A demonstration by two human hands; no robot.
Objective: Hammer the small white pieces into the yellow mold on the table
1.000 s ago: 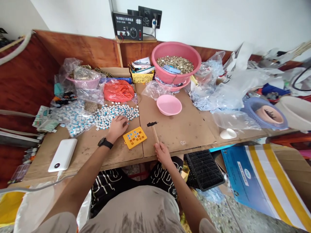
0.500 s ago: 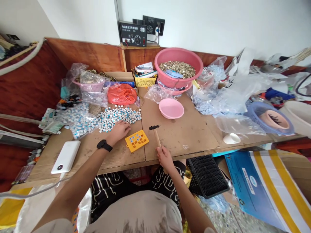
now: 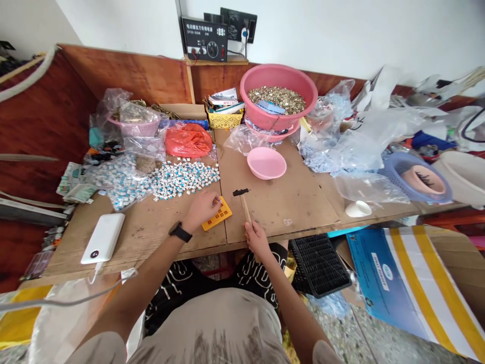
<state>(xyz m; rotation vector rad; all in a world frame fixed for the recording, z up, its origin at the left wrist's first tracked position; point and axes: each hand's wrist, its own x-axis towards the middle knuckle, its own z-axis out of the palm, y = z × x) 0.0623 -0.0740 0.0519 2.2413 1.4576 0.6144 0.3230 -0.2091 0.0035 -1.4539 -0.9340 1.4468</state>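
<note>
My left hand point(image 3: 204, 208) is over the upper left of a yellow tray point(image 3: 217, 218) with small square slots, its fingers pinched; what they hold, if anything, is too small to name. Part of the tray is hidden under that hand. My right hand point(image 3: 257, 237) grips the wooden handle of a small hammer point(image 3: 246, 207), whose black head is raised to the right of the tray. Many small white and blue pieces point(image 3: 182, 178) lie spread on the cardboard-covered table behind my left hand.
A pink bowl point(image 3: 267, 164) stands beyond the hammer, before a large pink basin point(image 3: 278, 101) of metal pieces. A red bag point(image 3: 188, 140) lies at the back left, a white power bank point(image 3: 103, 238) at the front left. Plastic bags and a white cup point(image 3: 358, 209) are on the right.
My left hand has moved right, from beside the loose pieces to over the yellow tray, and its fingers have closed. My right hand still holds the hammer in nearly the same place.
</note>
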